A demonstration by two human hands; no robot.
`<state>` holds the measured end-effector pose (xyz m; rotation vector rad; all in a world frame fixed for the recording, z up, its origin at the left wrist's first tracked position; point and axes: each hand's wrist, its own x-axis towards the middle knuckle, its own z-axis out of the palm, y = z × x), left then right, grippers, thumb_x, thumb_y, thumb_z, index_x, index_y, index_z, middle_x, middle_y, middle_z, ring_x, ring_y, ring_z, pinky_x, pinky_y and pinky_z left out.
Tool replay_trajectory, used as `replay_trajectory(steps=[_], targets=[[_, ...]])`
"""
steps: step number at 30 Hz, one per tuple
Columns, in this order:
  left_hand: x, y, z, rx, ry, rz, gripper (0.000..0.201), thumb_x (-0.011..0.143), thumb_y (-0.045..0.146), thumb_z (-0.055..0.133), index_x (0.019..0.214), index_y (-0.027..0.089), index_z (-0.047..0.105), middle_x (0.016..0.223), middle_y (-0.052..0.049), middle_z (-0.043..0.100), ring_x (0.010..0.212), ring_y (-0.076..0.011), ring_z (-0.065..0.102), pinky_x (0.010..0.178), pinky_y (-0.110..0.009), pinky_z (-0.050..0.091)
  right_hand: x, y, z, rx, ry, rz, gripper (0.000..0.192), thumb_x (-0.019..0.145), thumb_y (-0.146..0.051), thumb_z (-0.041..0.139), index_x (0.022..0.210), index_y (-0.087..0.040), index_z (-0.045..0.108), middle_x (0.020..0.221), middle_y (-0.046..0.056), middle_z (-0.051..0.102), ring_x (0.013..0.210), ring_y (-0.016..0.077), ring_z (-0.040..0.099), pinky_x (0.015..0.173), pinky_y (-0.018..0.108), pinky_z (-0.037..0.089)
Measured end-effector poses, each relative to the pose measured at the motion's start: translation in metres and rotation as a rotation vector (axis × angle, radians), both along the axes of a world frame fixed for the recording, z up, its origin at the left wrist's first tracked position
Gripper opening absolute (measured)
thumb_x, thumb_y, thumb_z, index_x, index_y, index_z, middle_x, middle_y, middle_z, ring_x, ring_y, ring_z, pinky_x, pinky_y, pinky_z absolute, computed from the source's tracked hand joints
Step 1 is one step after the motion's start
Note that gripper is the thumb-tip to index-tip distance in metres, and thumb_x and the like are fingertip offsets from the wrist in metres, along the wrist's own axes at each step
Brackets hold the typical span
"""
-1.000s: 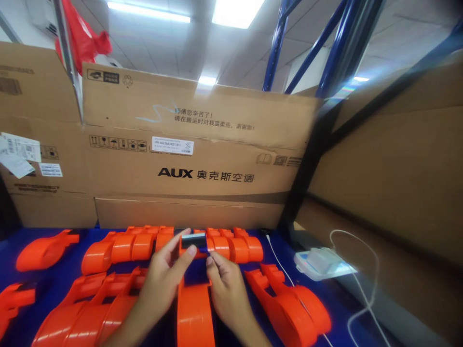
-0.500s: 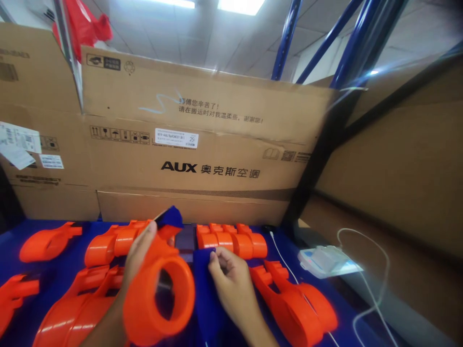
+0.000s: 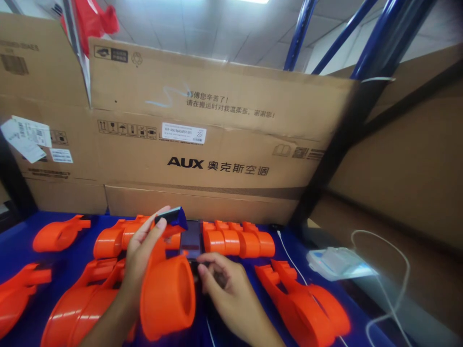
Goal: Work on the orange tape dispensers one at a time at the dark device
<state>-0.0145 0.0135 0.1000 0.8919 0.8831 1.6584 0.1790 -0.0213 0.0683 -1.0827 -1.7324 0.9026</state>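
Head cam: orange housing (image 3: pixel 167 294) gripped in left hand (image 3: pixel 141 255), right hand (image 3: pixel 224 294) adjacent.

Lower centre: left hand (image 3: pixel 139 260) holds an orange housing (image 3: pixel 167 294) raised off the blue worktop (image 3: pixel 14 241); right hand (image 3: pixel 227 299) curled beside it.

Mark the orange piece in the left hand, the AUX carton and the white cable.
Orange piece (image 3: pixel 167 294), head view: its round open end.
AUX carton (image 3: pixel 217 144), head view: printed front face.
White cable (image 3: pixel 394 241), head view: top of its loop.
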Motion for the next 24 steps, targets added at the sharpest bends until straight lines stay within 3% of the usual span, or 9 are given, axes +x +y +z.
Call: replay_trajectory(steps=[2,5,10,12,18,24], targets=[[0.006,-0.005,0.000,0.001,0.043,-0.004,0.057,0.073,0.045,0.082,0.124,0.023,0.070,0.103,-0.005,0.077,0.073,-0.0164,0.068,0.064,-0.025,0.055,0.002,0.000,0.005,0.003,0.044,-0.021,0.031,0.098,-0.045,0.056,0.100,-0.018,0.071,0.064,-0.001,0.061,0.059,0.0141,0.057,0.056,0.023,0.044],[0.015,-0.012,-0.003,0.047,0.112,-0.042,0.053,0.078,0.042,0.079,0.126,0.022,0.069,0.089,-0.003,0.075,0.059,-0.0103,0.059,0.059,-0.022,0.050,0.004,-0.002,0.012,0.035,0.117,-0.068,0.030,0.098,-0.045,0.056,0.098,-0.018,0.069,0.064,-0.001,0.060,0.061,0.0151,0.058,0.059,0.024,0.045],[0.026,-0.018,-0.012,0.049,0.207,-0.179,0.050,0.081,0.042,0.075,0.126,0.021,0.067,0.063,0.002,0.065,0.053,-0.0124,0.056,0.051,-0.022,0.046,0.003,-0.004,0.015,0.133,0.207,-0.108,0.038,0.096,-0.038,0.060,0.129,-0.021,0.059,0.088,0.005,0.070,0.075,0.0179,0.064,0.069,0.028,0.052],[0.029,-0.019,-0.015,0.028,0.219,-0.235,0.052,0.080,0.042,0.076,0.126,0.021,0.066,0.060,0.002,0.062,0.051,-0.0130,0.056,0.049,-0.022,0.046,0.003,-0.005,0.013,0.165,0.157,-0.107,0.046,0.092,-0.036,0.065,0.136,-0.022,0.057,0.096,0.007,0.071,0.072,0.0177,0.064,0.064,0.028,0.053],[0.037,-0.021,-0.021,0.015,0.266,-0.303,0.042,0.081,0.046,0.075,0.114,0.021,0.065,0.056,0.004,0.059,0.044,-0.0111,0.052,0.044,-0.021,0.045,0.007,-0.002,0.000,0.402,-0.047,-0.283,0.043,0.090,-0.027,0.065,0.132,-0.020,0.065,0.072,0.003,0.066,0.054,0.0161,0.055,0.053,0.029,0.050],[0.037,-0.018,-0.027,0.041,0.306,-0.296,0.031,0.084,0.046,0.073,0.099,0.020,0.064,0.047,0.008,0.050,0.036,-0.0070,0.041,0.039,-0.018,0.039,0.009,-0.001,-0.003,0.613,-0.152,-0.252,0.044,0.090,-0.019,0.061,0.134,-0.021,0.064,0.089,0.009,0.074,0.071,0.0234,0.068,0.068,0.035,0.059]])
